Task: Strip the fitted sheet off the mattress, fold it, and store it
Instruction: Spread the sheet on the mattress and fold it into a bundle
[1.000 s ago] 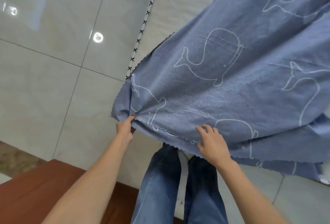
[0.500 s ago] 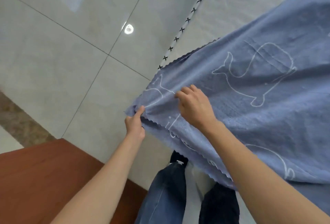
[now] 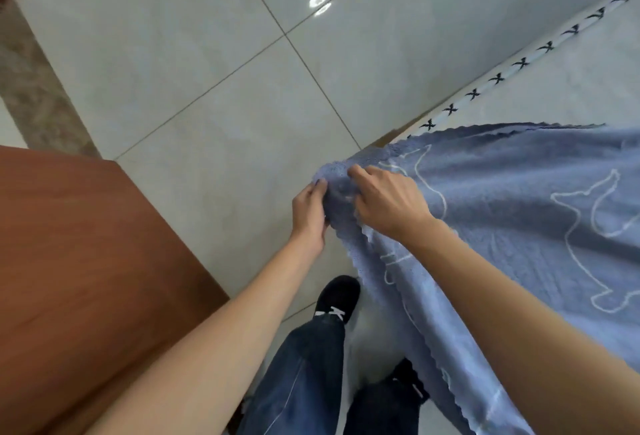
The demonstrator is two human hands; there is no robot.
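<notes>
While I looked down through the head camera, I held one corner of the blue sheet (image 3: 512, 213) bunched between both hands above the tiled floor (image 3: 194, 64). My left hand (image 3: 310, 214) gripped the gathered corner from the left, fingers (image 3: 320, 187) clamped on the cloth. My right hand (image 3: 388, 204) lay on top just beside it, its fingers (image 3: 360, 173) curled down and pinching the same bunch. From that corner the sheet, printed with white whale outlines, spread to the right over the near corner of the mattress (image 3: 561, 88), whose edge showed a piping with black crosses. Its scalloped hem hung down past my right forearm toward my legs. A brown wooden surface (image 3: 79, 261) stood at my left, well apart from the sheet.
</notes>
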